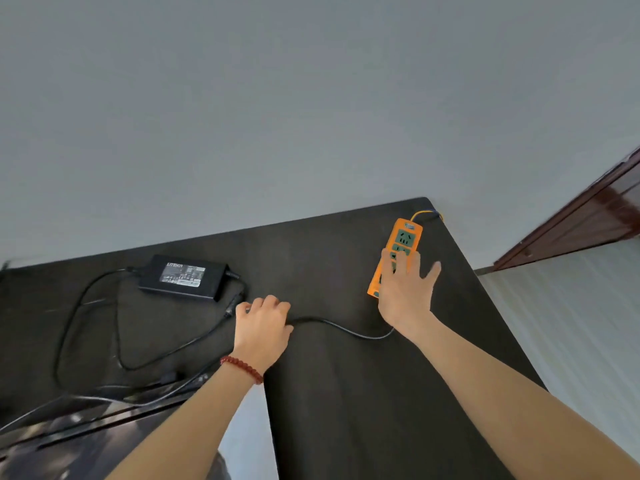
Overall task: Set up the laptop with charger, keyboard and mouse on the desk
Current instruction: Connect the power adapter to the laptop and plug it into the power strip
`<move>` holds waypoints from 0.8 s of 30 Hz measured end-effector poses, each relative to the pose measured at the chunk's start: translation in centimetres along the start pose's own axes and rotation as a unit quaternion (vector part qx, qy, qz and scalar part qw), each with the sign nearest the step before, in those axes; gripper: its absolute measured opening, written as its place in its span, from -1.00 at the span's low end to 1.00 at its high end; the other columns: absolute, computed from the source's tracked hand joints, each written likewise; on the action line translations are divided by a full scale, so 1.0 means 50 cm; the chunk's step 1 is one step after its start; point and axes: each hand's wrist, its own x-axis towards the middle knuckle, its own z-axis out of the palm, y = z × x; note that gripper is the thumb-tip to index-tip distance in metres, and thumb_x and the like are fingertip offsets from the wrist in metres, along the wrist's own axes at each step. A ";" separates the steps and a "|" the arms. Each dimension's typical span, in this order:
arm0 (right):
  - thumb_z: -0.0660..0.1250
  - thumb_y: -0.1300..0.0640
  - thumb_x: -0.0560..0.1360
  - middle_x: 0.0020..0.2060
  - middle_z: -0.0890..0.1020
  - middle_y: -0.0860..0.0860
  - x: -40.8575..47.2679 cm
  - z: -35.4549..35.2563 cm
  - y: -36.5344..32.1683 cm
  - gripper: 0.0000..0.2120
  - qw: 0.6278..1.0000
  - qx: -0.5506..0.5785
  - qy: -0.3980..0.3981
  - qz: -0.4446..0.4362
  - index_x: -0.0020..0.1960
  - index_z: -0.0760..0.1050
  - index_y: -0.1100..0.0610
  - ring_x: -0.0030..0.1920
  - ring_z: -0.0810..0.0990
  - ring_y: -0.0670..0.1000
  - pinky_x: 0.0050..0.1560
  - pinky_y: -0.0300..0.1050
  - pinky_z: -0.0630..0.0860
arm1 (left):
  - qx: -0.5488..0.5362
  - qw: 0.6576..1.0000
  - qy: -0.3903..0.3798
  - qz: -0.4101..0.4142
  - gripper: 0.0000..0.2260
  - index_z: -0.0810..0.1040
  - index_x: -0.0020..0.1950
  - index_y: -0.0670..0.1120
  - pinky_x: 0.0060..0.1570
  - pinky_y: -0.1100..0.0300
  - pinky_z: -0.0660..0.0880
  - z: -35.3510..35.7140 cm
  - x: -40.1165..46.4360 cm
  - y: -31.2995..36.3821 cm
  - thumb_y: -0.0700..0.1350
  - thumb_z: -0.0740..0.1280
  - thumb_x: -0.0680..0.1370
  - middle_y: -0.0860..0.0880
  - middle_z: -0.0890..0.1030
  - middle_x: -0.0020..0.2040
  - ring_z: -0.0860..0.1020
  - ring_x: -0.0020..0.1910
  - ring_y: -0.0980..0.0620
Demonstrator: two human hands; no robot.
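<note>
The black charger brick [183, 277] lies label-up on the dark desk [329, 258] at the left, its thin cables looping toward the near edge. My left hand [263, 323] is closed around the black power cable [343, 329], which runs right toward my right hand. My right hand [407, 292] rests with fingers spread on the lower half of an orange power strip [405, 240] near the desk's far right corner. The cable's plug end is hidden under that hand. Laptop, keyboard and mouse are not clearly visible.
A plain grey wall fills the top. A brown door frame [588, 216] stands at the right beyond the desk's edge, with pale floor below. A dark, blurred object with cables [86, 427] sits at the lower left.
</note>
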 end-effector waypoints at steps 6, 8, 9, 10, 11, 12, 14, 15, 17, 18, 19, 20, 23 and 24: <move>0.12 0.17 0.57 0.40 0.34 0.02 -0.104 -0.031 -0.198 -0.48 0.937 0.139 -0.029 -0.318 0.49 0.08 0.04 0.40 0.26 0.08 0.35 0.13 0.20 | -0.031 0.994 -0.079 -0.069 -0.50 0.28 0.40 0.13 0.34 -0.05 0.13 -0.045 -0.148 -0.188 0.25 0.20 0.49 0.09 0.36 0.36 0.27 0.38 0.02; 0.09 0.12 0.59 0.34 0.43 0.04 -0.144 -0.037 -0.288 -0.55 0.902 0.125 -0.036 -0.412 0.47 0.14 0.05 0.33 0.31 0.11 0.23 0.09 0.31 | -0.032 0.986 -0.133 -0.094 -0.46 0.26 0.41 0.15 0.35 -0.07 0.13 -0.042 -0.207 -0.256 0.27 0.22 0.47 0.11 0.33 0.38 0.25 0.39 0.02; 0.08 0.09 0.60 0.31 0.46 0.05 -0.160 -0.035 -0.323 -0.57 0.892 0.113 -0.032 -0.436 0.46 0.16 0.06 0.31 0.32 0.12 0.19 0.08 0.31 | -0.030 0.982 -0.156 -0.100 -0.47 0.27 0.41 0.16 0.35 -0.07 0.13 -0.038 -0.230 -0.284 0.26 0.22 0.47 0.12 0.33 0.38 0.25 0.39 0.03; 0.07 0.08 0.60 0.27 0.50 0.07 -0.173 -0.032 -0.353 -0.59 0.886 0.104 -0.028 -0.450 0.44 0.19 0.07 0.28 0.33 0.12 0.16 0.06 0.31 | -0.024 0.979 -0.171 -0.104 -0.51 0.29 0.39 0.17 0.34 -0.06 0.15 -0.034 -0.251 -0.310 0.23 0.23 0.48 0.13 0.34 0.37 0.26 0.38 0.04; 0.06 0.07 0.61 0.22 0.53 0.08 -0.180 -0.029 -0.379 -0.61 0.882 0.095 -0.024 -0.461 0.42 0.24 0.07 0.25 0.33 0.13 0.13 0.04 0.31 | -0.016 0.979 -0.176 -0.103 -0.56 0.32 0.37 0.18 0.31 -0.03 0.19 -0.031 -0.269 -0.336 0.18 0.22 0.50 0.13 0.37 0.35 0.28 0.36 0.05; 0.04 0.08 0.61 0.19 0.55 0.09 -0.183 -0.025 -0.399 -0.64 0.878 0.080 -0.021 -0.472 0.38 0.30 0.08 0.23 0.33 0.13 0.09 0.00 0.30 | -0.006 0.980 -0.172 -0.096 -0.63 0.37 0.34 0.19 0.27 0.02 0.23 -0.027 -0.283 -0.358 0.13 0.21 0.53 0.14 0.41 0.32 0.31 0.33 0.06; 0.01 0.14 0.61 0.18 0.53 0.07 -0.178 -0.016 -0.432 -0.68 0.865 0.044 -0.020 -0.499 0.28 0.42 0.11 0.22 0.33 0.14 0.00 -0.07 0.28 | -0.002 0.986 -0.143 -0.082 -0.72 0.45 0.26 0.16 0.17 0.11 0.29 -0.019 -0.297 -0.404 0.02 0.16 0.56 0.11 0.48 0.24 0.35 0.27 0.05; 0.01 0.18 0.60 0.17 0.52 0.06 -0.174 -0.012 -0.440 -0.68 0.862 0.036 -0.029 -0.504 0.22 0.46 0.13 0.22 0.33 0.14 0.00 -0.09 0.29 | -0.004 0.989 -0.132 -0.074 -0.74 0.49 0.22 0.13 0.13 0.14 0.31 -0.016 -0.298 -0.421 -0.02 0.16 0.57 0.08 0.51 0.19 0.36 0.24 0.04; 0.05 0.19 0.59 0.12 0.52 0.04 -0.165 -0.012 -0.460 -0.72 0.877 0.047 -0.032 -0.476 0.16 0.50 0.12 0.20 0.36 0.11 -0.02 -0.10 0.37 | 0.005 0.992 -0.110 -0.060 -0.77 0.56 0.15 0.07 0.07 0.16 0.33 -0.016 -0.288 -0.450 -0.03 0.17 0.57 0.04 0.53 0.10 0.38 0.19 0.01; 0.08 0.15 0.59 0.09 0.52 0.03 -0.159 -0.018 -0.468 -0.75 0.895 0.069 -0.023 -0.440 0.14 0.51 0.10 0.19 0.38 0.08 -0.09 -0.11 0.40 | 0.020 0.994 -0.087 -0.055 -0.78 0.59 0.11 0.06 0.04 0.15 0.35 -0.018 -0.278 -0.455 -0.02 0.19 0.57 0.02 0.54 0.07 0.39 0.17 -0.01; 0.10 0.10 0.60 0.08 0.51 0.02 -0.150 -0.026 -0.475 -0.76 0.913 0.097 -0.009 -0.397 0.13 0.51 0.09 0.18 0.40 0.06 -0.15 -0.11 0.41 | 0.044 0.996 -0.052 -0.053 -0.82 0.61 0.07 0.04 0.01 0.14 0.38 -0.022 -0.262 -0.455 -0.02 0.25 0.55 0.00 0.55 0.03 0.43 0.12 -0.03; 0.10 0.06 0.60 0.07 0.51 0.01 -0.136 -0.035 -0.484 -0.75 0.927 0.117 0.005 -0.357 0.14 0.51 0.08 0.17 0.43 0.04 -0.17 -0.11 0.42 | 0.063 0.996 -0.016 -0.063 -0.86 0.64 0.00 0.00 -0.07 0.12 0.43 -0.027 -0.242 -0.455 -0.03 0.32 0.51 -0.03 0.55 -0.03 0.47 0.05 -0.05; 0.08 0.01 0.61 0.09 0.53 0.00 -0.081 -0.048 -0.501 -0.71 0.950 0.133 0.027 -0.280 0.17 0.49 0.09 0.18 0.46 0.02 -0.06 -0.06 0.50 | 0.023 0.993 0.005 -0.116 -0.80 0.60 0.01 -0.11 -0.21 0.09 0.45 -0.025 -0.185 -0.449 -0.04 0.25 0.56 -0.09 0.50 0.02 0.51 0.00 -0.08; 0.07 0.00 0.61 0.11 0.53 0.01 -0.066 -0.047 -0.503 -0.70 0.954 0.133 0.024 -0.269 0.19 0.48 0.09 0.19 0.46 0.02 -0.02 -0.05 0.50 | 0.016 0.993 -0.013 -0.115 -0.77 0.57 0.06 -0.12 -0.18 0.08 0.45 -0.013 -0.169 -0.452 -0.04 0.19 0.59 -0.09 0.48 0.06 0.51 0.03 -0.08</move>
